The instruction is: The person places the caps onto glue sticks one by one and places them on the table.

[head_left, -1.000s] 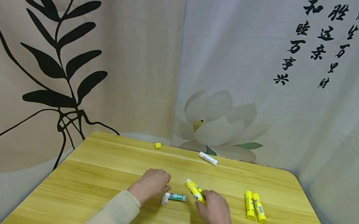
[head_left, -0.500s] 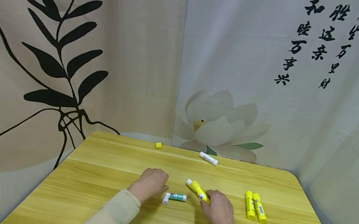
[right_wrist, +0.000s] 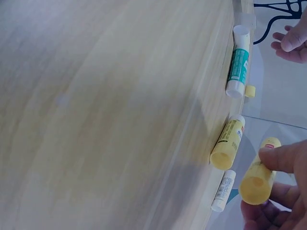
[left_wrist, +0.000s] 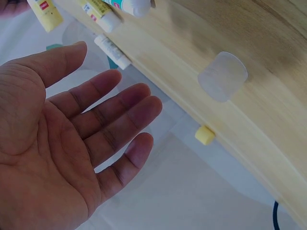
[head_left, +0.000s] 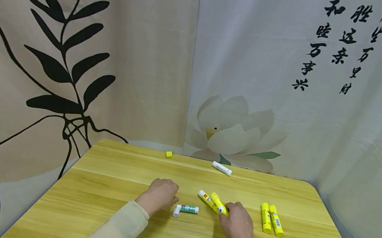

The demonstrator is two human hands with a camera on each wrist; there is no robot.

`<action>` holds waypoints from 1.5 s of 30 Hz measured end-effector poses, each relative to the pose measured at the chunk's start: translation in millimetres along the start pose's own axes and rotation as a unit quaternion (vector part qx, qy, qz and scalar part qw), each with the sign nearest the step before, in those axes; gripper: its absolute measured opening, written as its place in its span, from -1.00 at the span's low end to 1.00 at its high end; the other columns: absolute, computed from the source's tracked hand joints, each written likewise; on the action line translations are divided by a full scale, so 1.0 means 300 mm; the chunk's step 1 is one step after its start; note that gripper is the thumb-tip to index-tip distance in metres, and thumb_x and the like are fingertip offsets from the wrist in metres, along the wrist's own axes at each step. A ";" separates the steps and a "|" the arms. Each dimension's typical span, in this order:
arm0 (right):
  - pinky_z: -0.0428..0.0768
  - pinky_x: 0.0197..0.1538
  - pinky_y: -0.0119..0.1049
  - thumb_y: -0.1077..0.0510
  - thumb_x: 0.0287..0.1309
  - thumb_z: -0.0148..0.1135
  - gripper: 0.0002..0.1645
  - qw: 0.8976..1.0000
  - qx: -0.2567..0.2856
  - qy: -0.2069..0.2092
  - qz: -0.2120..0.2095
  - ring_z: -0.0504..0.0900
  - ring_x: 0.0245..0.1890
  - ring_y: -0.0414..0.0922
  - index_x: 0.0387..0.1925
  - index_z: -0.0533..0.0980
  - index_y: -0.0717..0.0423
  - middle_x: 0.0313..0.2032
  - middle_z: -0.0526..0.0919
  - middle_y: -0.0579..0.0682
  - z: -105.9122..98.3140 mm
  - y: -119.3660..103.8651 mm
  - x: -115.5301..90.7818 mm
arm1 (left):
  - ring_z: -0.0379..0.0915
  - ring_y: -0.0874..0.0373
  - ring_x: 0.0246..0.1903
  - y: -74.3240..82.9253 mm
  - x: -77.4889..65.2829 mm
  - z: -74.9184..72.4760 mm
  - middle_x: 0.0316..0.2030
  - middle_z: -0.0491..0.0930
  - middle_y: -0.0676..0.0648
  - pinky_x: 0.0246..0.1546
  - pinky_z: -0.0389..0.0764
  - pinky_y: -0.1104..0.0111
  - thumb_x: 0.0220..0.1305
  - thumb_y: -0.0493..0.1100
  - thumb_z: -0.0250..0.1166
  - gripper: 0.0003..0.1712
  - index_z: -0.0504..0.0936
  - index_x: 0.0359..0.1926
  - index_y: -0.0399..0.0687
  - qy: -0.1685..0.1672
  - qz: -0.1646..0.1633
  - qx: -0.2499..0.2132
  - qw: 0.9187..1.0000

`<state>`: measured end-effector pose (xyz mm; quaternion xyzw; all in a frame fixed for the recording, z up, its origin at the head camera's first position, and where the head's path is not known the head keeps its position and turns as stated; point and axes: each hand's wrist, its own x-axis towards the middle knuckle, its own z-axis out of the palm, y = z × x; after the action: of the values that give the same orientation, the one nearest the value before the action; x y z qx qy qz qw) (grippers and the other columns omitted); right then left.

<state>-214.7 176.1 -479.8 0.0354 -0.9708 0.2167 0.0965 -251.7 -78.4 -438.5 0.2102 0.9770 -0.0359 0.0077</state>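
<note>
My right hand (head_left: 238, 227) pinches a yellow glue stick (head_left: 219, 203) between thumb and fingers, tilted, as the right wrist view also shows. Close to it lies another yellow glue stick (right_wrist: 228, 143) with a white end, on the table; the held one overlaps it in the head view. My left hand (left_wrist: 91, 139) has its fingers loosely spread and its palm bare. Just right of that hand in the head view are a green-and-white glue stick (head_left: 189, 209) and a translucent white cap (left_wrist: 223, 76).
Two yellow glue sticks (head_left: 266, 218) lie side by side at the right of the wooden table (head_left: 84, 210). Along the back edge are a small yellow cap (head_left: 168, 154) and a white glue stick (head_left: 222, 168). Printed cloth (head_left: 147, 65) hangs behind.
My right hand has shifted a little to the right with its yellow glue stick, from beside the white-ended one's left part to its right end. My left hand stays nearly still.
</note>
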 end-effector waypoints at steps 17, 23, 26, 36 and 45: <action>0.59 -0.31 0.02 0.13 0.14 0.30 -0.58 0.999 -0.023 -0.008 0.024 0.59 -0.35 0.05 -0.03 0.61 0.34 -0.29 0.56 0.15 -0.008 0.075 0.002 | 0.54 0.13 -0.38 0.001 -0.008 -0.007 -0.43 0.58 0.02 -0.29 0.61 0.19 0.33 0.08 0.31 -0.71 0.62 -0.32 -0.04 -0.019 -0.012 -0.017 1.000; 0.59 -0.31 0.04 0.15 0.14 0.31 -0.60 0.999 -0.027 0.002 0.016 0.59 -0.36 0.06 -0.07 0.60 0.38 -0.33 0.55 0.16 -0.012 0.097 0.006 | 0.55 0.13 -0.38 0.000 -0.014 -0.003 -0.44 0.59 0.01 -0.29 0.61 0.19 0.32 0.07 0.32 -0.71 0.64 -0.32 -0.06 -0.005 -0.002 -0.012 1.000; 0.58 -0.31 0.03 0.16 0.13 0.31 -0.60 1.000 -0.021 0.012 0.015 0.56 -0.39 0.03 -0.09 0.59 0.43 -0.37 0.54 0.17 -0.012 0.107 0.009 | 0.56 0.12 -0.38 -0.001 -0.016 -0.002 -0.44 0.60 0.00 -0.30 0.62 0.19 0.32 0.06 0.33 -0.71 0.64 -0.32 -0.06 0.000 0.000 -0.008 1.000; 0.55 -0.34 0.00 0.16 0.17 0.29 -0.61 0.999 -0.025 0.004 0.035 0.51 -0.41 0.01 -0.13 0.57 0.46 -0.39 0.53 0.16 -0.024 0.134 0.020 | 0.49 0.17 -0.44 -0.002 -0.014 0.005 -0.47 0.55 0.03 -0.36 0.59 0.23 0.32 0.07 0.32 -0.71 0.62 -0.34 -0.05 -0.003 -0.004 -0.012 1.000; 0.50 -0.45 0.01 0.15 0.18 0.22 -0.72 0.998 -0.034 0.014 0.052 0.47 -0.52 0.02 -0.57 0.47 0.23 -0.53 0.45 0.12 -0.033 0.165 0.024 | 0.46 0.18 -0.48 -0.002 -0.021 0.005 -0.49 0.56 0.02 -0.35 0.59 0.23 0.32 0.05 0.33 -0.71 0.63 -0.36 -0.08 0.010 0.005 -0.006 1.000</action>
<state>-225.7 225.0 -490.0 -0.0219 -0.9767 0.1887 0.1002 -246.2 -81.7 -439.9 0.2154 0.9761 -0.0276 -0.0002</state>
